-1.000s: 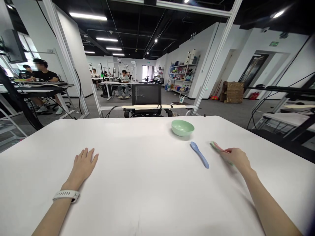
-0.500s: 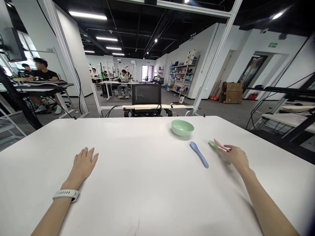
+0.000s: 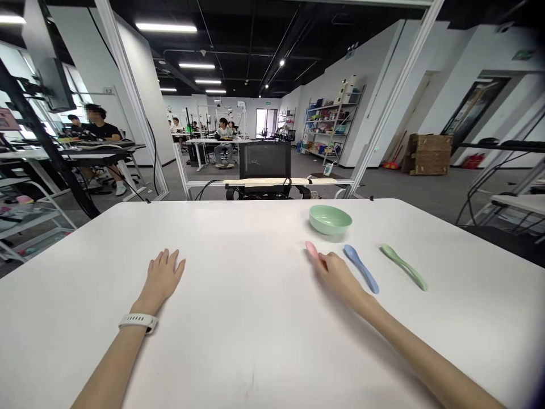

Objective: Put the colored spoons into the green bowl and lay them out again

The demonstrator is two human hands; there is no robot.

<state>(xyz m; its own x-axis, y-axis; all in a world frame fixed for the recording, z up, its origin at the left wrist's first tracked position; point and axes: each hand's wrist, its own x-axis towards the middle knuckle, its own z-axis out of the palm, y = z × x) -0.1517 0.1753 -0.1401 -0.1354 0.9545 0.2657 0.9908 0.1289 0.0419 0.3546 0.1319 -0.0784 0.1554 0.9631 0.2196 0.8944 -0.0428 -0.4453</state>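
My right hand [image 3: 338, 276] is closed on a pink spoon [image 3: 311, 249], whose bowl end pokes out past my fingers, low over the white table [image 3: 255, 341]. It sits just left of a blue spoon [image 3: 361, 268] lying on the table. A green spoon [image 3: 404, 267] lies farther right, clear of my hand. A mint green bowl [image 3: 330, 219] stands behind the spoons. My left hand [image 3: 164, 276] rests flat and open on the table at the left, a white watch on its wrist.
Beyond the table's far edge stand a black chair [image 3: 264, 162] and a metal frame. People sit at desks in the background at left and centre. Shelves and a wooden crate stand at the right.
My right hand has lifted the pink spoon off the green one and carried it left, past the blue spoon. The green spoon stays on the table. The camera view has shifted slightly.
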